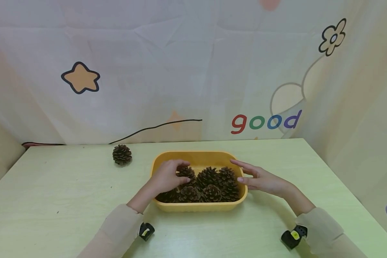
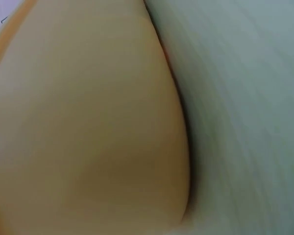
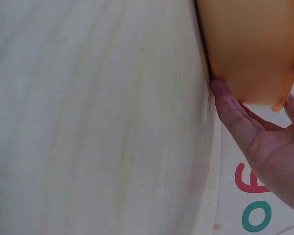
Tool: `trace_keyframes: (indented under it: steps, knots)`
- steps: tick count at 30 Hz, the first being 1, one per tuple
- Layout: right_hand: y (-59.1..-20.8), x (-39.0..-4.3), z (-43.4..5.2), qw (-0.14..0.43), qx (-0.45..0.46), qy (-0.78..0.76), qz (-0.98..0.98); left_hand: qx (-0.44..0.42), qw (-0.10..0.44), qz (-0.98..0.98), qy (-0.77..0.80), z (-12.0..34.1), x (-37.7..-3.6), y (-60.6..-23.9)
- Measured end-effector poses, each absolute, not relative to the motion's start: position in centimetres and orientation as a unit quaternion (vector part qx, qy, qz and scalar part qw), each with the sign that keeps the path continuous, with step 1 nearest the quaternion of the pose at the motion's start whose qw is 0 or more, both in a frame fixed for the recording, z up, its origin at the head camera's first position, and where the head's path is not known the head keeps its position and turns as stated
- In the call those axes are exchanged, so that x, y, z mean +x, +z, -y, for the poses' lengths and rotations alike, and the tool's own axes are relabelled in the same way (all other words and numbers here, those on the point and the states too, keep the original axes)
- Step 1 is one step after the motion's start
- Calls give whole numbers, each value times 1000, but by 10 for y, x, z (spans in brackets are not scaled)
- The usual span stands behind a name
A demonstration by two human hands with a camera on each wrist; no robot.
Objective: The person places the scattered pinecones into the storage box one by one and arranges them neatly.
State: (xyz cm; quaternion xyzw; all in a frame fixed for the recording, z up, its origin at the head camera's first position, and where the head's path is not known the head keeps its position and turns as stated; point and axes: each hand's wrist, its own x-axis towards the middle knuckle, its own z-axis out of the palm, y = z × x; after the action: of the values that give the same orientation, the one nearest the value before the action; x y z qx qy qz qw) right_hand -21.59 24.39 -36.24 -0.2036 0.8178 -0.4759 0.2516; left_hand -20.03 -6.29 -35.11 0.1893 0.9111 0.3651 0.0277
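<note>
A yellow plastic basin (image 1: 200, 207) stands on the table with several brown pine cones (image 1: 211, 193) inside it. My left hand (image 1: 167, 175) reaches over the basin's left side and holds one pine cone (image 1: 187, 173) between thumb and fingers. At the basin's right end, my right hand (image 1: 261, 180) rests against the rim and wall with fairly straight fingers. The right wrist view shows the fingers of that hand (image 3: 264, 142) touching the outer wall of the basin (image 3: 255, 49) low down. Only the basin's wall (image 2: 88, 112) and tabletop show in the left wrist view; the left hand is hidden there.
One separate pine cone (image 1: 122, 154) lies on the pale green table (image 1: 67, 200), left of the basin and near the back edge. A printed cloth (image 1: 154, 71) with a star, a flower and the word "good" hangs behind the table and along its sides.
</note>
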Motion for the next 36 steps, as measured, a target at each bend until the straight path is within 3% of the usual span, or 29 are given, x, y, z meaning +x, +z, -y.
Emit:
trace_keyframes:
  steps: [17,36]
  knots:
    - [-366,-218,-246,250,-205,-468,-823,192,69,-904,376,67,-206,-354]
    - [-365,-218,-245,252,-210,-470,-819,181,50,-910,369,70,-208,-351]
